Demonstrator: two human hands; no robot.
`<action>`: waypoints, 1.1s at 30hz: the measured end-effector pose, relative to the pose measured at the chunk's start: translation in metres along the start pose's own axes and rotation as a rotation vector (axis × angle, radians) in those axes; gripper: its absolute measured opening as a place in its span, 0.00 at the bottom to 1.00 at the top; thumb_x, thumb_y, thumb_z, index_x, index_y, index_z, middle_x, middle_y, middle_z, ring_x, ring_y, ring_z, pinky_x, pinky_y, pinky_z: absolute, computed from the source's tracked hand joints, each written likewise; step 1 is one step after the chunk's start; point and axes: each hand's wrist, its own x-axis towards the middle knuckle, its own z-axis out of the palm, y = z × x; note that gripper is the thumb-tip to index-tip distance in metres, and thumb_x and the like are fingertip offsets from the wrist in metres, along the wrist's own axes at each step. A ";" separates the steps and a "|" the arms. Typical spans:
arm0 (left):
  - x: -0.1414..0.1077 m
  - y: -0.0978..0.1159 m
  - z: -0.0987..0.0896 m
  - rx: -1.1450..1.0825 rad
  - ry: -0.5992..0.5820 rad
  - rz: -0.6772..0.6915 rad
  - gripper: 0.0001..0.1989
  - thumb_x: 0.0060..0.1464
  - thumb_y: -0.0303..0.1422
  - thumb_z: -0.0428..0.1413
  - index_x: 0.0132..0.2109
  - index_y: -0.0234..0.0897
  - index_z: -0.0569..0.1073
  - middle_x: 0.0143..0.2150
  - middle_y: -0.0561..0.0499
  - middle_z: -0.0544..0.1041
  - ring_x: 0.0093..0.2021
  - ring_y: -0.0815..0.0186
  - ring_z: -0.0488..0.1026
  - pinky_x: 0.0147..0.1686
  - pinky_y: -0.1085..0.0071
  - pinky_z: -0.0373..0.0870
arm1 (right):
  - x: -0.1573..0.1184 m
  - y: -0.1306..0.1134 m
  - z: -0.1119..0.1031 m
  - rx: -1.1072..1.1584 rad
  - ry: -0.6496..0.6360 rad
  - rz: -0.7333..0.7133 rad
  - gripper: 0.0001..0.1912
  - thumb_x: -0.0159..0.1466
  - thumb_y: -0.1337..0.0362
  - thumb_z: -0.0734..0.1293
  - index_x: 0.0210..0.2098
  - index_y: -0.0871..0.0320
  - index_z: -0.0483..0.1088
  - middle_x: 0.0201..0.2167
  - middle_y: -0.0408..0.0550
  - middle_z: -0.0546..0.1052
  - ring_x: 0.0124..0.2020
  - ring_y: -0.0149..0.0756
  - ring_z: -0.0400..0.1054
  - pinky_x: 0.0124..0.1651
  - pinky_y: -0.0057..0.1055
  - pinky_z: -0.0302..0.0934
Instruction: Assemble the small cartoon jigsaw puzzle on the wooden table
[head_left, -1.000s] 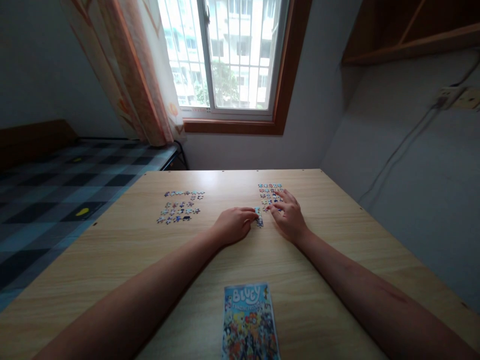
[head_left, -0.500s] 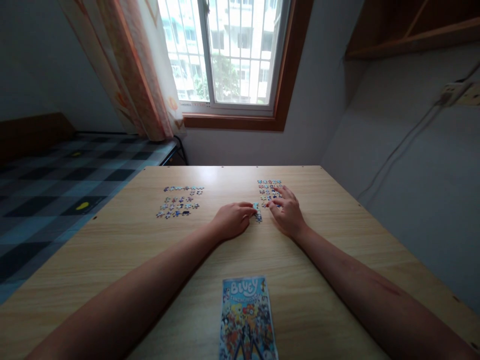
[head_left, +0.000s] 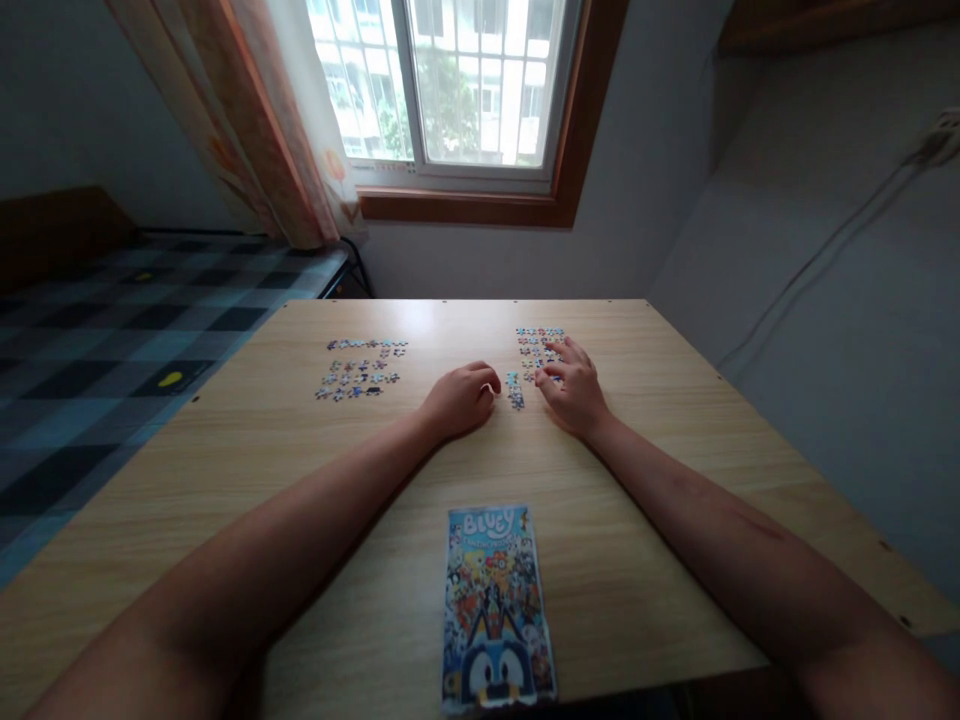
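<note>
A small strip of joined jigsaw puzzle pieces point(head_left: 515, 391) lies on the table between my two hands. My left hand point(head_left: 460, 400) rests just left of the strip, apart from it, fingers curved with a gap between thumb and forefinger. Nothing shows in it. My right hand point(head_left: 571, 393) lies over the near right part of the right-hand group of loose puzzle pieces point(head_left: 531, 342), hiding some of them. Its fingers are spread and bent, and I see no piece held in them.
Several rows of loose puzzle pieces point(head_left: 360, 378) lie on the left of the wooden table point(head_left: 375, 460). A picture sheet marked "Bluey" point(head_left: 495, 600) lies near the front edge. A bed point(head_left: 150, 330) stands to the left, beyond it a curtain point(head_left: 262, 120) and window.
My left hand has drawn back leftwards off the joined strip, uncovering it. My right hand stays over the right-hand pieces. The view has tilted down, showing more of the picture sheet.
</note>
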 end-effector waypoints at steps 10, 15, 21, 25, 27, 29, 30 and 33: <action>0.001 0.000 0.000 0.033 0.004 0.014 0.08 0.51 0.22 0.53 0.31 0.37 0.75 0.36 0.48 0.77 0.34 0.65 0.72 0.38 0.69 0.69 | 0.000 0.002 0.001 -0.012 -0.004 -0.035 0.16 0.67 0.58 0.64 0.26 0.56 0.76 0.60 0.53 0.74 0.69 0.56 0.54 0.68 0.61 0.49; 0.002 0.000 0.001 0.023 -0.002 0.010 0.09 0.52 0.22 0.52 0.30 0.37 0.75 0.36 0.48 0.77 0.34 0.65 0.72 0.38 0.69 0.69 | 0.000 0.002 0.001 -0.018 0.000 -0.041 0.16 0.66 0.58 0.64 0.25 0.55 0.74 0.59 0.53 0.74 0.69 0.56 0.55 0.69 0.60 0.49; 0.003 -0.002 0.002 0.020 -0.019 0.025 0.08 0.51 0.23 0.53 0.30 0.37 0.76 0.36 0.49 0.77 0.34 0.65 0.72 0.38 0.69 0.69 | 0.002 0.005 0.001 0.003 -0.006 -0.049 0.15 0.66 0.58 0.64 0.25 0.55 0.74 0.59 0.53 0.74 0.69 0.54 0.55 0.70 0.59 0.50; 0.003 -0.003 0.004 0.013 -0.016 0.028 0.08 0.50 0.23 0.53 0.30 0.37 0.76 0.36 0.49 0.77 0.34 0.65 0.72 0.38 0.69 0.70 | 0.002 0.006 0.001 0.009 -0.012 -0.040 0.16 0.66 0.58 0.64 0.26 0.55 0.75 0.59 0.53 0.74 0.69 0.55 0.55 0.70 0.59 0.49; 0.003 -0.003 0.004 0.012 -0.012 0.030 0.08 0.51 0.23 0.53 0.30 0.37 0.76 0.37 0.49 0.78 0.35 0.65 0.72 0.38 0.69 0.70 | 0.002 0.006 0.001 0.001 -0.013 -0.040 0.16 0.66 0.57 0.63 0.26 0.55 0.75 0.59 0.53 0.74 0.69 0.55 0.55 0.70 0.59 0.48; 0.003 -0.003 0.004 0.015 -0.010 0.021 0.08 0.51 0.23 0.53 0.30 0.37 0.76 0.36 0.49 0.78 0.35 0.65 0.72 0.38 0.69 0.69 | 0.002 0.006 0.001 -0.005 -0.012 -0.045 0.16 0.67 0.57 0.63 0.26 0.56 0.75 0.59 0.54 0.74 0.69 0.55 0.55 0.69 0.59 0.49; 0.003 -0.002 0.003 0.019 -0.014 0.014 0.08 0.51 0.23 0.53 0.30 0.37 0.76 0.36 0.49 0.78 0.34 0.65 0.72 0.38 0.69 0.69 | 0.002 0.005 0.001 -0.005 -0.012 -0.047 0.16 0.67 0.57 0.63 0.26 0.56 0.75 0.59 0.54 0.74 0.69 0.55 0.55 0.69 0.59 0.49; 0.001 0.000 0.001 0.040 -0.049 -0.005 0.09 0.52 0.23 0.53 0.31 0.37 0.77 0.35 0.49 0.78 0.33 0.64 0.73 0.37 0.69 0.69 | 0.001 0.005 0.002 0.008 -0.021 -0.051 0.16 0.66 0.58 0.64 0.27 0.55 0.76 0.59 0.54 0.74 0.70 0.56 0.54 0.69 0.60 0.48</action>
